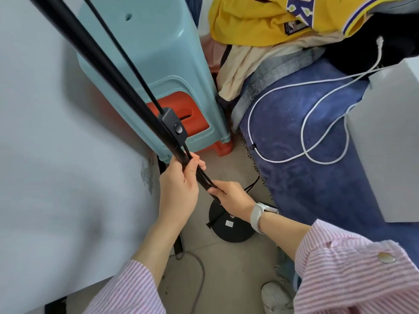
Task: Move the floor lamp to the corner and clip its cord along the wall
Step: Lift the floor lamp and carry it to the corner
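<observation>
Hands grip the slim matte-black lamp pole (pixel 108 73): left hand (pixel 179 189) wrapped above, right hand (pixel 231 196) pinching pole and thin cord (pixel 127 53) below. Round flat base (pixel 233 225) rests on smooth floor.

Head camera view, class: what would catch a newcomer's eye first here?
Both hands, the left hand higher and the right hand lower, grip the black lamp pole slanting across the middle. Behind it stands a pale blue stool stacked over an orange stool; a yellow jersey lies top right.

Matt black lamp pole (pixel 95 64); glossy plastic stool (pixel 158 53).
</observation>
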The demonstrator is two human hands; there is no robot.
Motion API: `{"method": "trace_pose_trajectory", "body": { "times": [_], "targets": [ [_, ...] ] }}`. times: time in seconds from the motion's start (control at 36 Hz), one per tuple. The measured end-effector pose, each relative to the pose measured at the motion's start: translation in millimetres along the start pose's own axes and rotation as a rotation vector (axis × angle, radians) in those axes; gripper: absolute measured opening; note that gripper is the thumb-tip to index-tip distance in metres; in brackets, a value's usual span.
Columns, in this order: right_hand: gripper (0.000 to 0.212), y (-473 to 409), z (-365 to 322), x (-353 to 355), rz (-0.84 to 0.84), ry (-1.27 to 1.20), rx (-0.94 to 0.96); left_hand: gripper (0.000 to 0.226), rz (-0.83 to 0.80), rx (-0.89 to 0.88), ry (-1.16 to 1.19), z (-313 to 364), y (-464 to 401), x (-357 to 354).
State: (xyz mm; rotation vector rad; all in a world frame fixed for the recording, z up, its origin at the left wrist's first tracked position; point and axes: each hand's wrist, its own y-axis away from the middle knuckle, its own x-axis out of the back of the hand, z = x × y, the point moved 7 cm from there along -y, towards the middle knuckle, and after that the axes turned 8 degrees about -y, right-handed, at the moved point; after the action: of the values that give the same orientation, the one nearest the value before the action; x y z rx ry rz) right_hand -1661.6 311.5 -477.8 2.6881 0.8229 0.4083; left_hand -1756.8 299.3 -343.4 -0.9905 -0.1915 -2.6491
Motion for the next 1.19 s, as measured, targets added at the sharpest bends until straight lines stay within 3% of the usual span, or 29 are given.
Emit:
{"method": "trace_pose_trajectory", "body": {
  "times": [0.19,0.28,0.39,0.72,1.19],
  "targets": [
    [0.018,40,-22,0,-0.008,0.006,0.007,0.020,0.003,0.053,0.065,20,15,19],
    [0.029,66,-31,2,-0.010,0.024,-0.004,0.022,-0.025,0.052,0.089,34,31,26],
    [0.023,108,-40,3,-0.030,0.018,-0.064,0.016,-0.076,0.049,0.079,52,56,35],
    [0.023,247,-100,24,0.125,-0.007,-0.090,0.015,-0.185,-0.003,0.112,148,148,77],
    [0.024,437,-241,87,0.393,-0.190,0.035,0.019,-0.345,-0.510,0.027,383,260,152]
  ]
}}
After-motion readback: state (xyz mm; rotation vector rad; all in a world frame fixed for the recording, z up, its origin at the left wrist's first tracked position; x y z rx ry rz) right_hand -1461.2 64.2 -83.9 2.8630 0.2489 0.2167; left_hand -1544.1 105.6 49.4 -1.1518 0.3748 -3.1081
